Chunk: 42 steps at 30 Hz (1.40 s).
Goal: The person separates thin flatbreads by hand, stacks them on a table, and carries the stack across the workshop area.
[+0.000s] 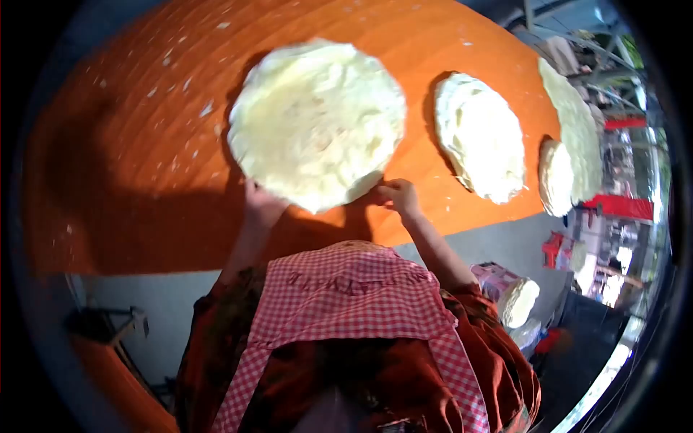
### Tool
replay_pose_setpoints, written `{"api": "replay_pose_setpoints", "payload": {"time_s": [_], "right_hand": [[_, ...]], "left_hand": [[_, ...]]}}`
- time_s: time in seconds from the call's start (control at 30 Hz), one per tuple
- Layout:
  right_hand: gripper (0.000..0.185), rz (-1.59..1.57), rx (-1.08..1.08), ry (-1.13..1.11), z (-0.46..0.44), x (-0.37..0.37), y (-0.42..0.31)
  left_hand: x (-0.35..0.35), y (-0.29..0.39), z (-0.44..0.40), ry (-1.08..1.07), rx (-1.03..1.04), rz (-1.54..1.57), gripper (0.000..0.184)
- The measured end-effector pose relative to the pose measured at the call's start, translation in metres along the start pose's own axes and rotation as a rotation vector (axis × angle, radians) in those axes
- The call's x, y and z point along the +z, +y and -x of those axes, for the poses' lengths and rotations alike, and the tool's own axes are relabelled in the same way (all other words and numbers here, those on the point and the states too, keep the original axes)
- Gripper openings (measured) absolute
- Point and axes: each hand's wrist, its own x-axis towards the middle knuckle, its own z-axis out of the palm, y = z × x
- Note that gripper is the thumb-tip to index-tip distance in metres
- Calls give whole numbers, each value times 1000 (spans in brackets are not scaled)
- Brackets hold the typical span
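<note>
A broad, round, pale cream sheet of thin dough-like material, with a wavy, uneven rim, lies on the bright orange worktop, straight ahead of the person. Its surface is creased, with a faint brownish patch near the middle.

The person's left hand is at the sheet's near left edge; its fingertips are hidden by the rim, so I cannot tell whether its grip is closed on anything. The right hand is at the near right edge, fingers bent and drawn close to one another beside the rim; whether that grip pinches the sheet cannot be told.

To the right of the sheet, and apart from it, lies a thick, pale oval stack with ragged layered edges. Farther right sits a smaller cream-coloured stack, just beside a long, pale greenish-cream pile at the worktop's right end. Small whitish flecks are scattered over the left part of the worktop.

The person wears a pink-and-white checked apron over a dark red patterned garment. A red stool stands on the grey floor at the right.
</note>
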Motion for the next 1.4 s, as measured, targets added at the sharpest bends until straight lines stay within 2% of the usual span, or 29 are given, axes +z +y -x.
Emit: {"api": "replay_pose_setpoints", "payload": {"time_s": [0.03, 0.1, 0.17, 0.2, 0.23, 0.27, 0.37, 0.4, 0.5, 0.53, 0.63, 0.67, 0.73, 0.77, 0.8, 0.93, 1.0, 1.03, 1.1, 1.17, 1.23, 1.3, 1.37, 1.4], "right_hand": [[25, 215, -226, 296, -6, 5, 23], [26, 234, -651, 354, 18, 18, 5], [29, 222, -735, 145, 33, 39, -20], [31, 411, -1015, 169, 38, 50, -38], [36, 526, -1147, 97, 41, 61, -52], [41, 647, -1236, 81, 37, 71, -61], [43, 768, -1370, 37, 9, 93, -57], [37, 632, -1392, -5, -6, 98, -54], [33, 404, -938, -146, -35, 95, -44], [35, 376, -816, -179, -42, 93, -43], [37, 331, -727, -212, -34, 88, -53], [37, 301, -783, -200, -37, 89, -50], [37, 311, -765, -207, -39, 90, -52], [36, 316, -756, -211, -41, 91, -52], [31, 291, -735, -177, -41, 93, -51], [22, 517, -1212, -66, -54, 100, -49], [21, 492, -977, -154, -61, 97, -67], [21, 478, -856, -200, -63, 97, -75], [19, 193, -869, -306, -74, 92, -83], [17, 322, -1045, -207, -112, 71, -112], [13, 317, -908, -123, -97, 33, -185], [15, 379, -1028, -194, -65, 3, -251], [15, 624, -1382, -84, 15, -9, -280], [19, 772, -1571, -104, 36, -16, -277]], "left_hand": [[-7, 0, -3, 5, -28, 46, 66], [30, 0, 5, 28, 2, 111, 68], [28, 0, 4, 41, -8, 56, 73], [31, 2, 4, 29, -30, 65, 74], [34, 2, 3, 15, -53, 74, 75], [32, 2, 3, 37, -55, 68, 75], [37, 5, 9, 35, -77, -44, 77], [34, 7, 11, 57, -89, -58, 74], [27, 1, 14, 411, -35, -243, 71], [25, -3, 27, 450, 89, -406, 53], [9, -17, 42, 437, 478, -926, 36], [-2, -18, 38, 435, 366, -750, 26], [3, -30, 28, 456, 249, -845, 31], [51, -32, 32, 514, 176, -535, 35], [49, -33, 29, 493, 199, -524, 37], [36, -42, 8, 441, 222, -584, 44], [44, -43, -2, 488, 265, -753, 45], [46, -43, -6, 523, 266, -732, 45], [49, -39, -16, 591, 271, -688, 44], [51, -34, -23, 592, 353, -712, 38], [48, -26, -20, 537, 348, -629, 35], [55, -15, -14, 465, 258, -461, 51], [52, -5, -17, 412, 220, -228, 61], [61, 0, -13, 312, 186, -112, 73]]}}
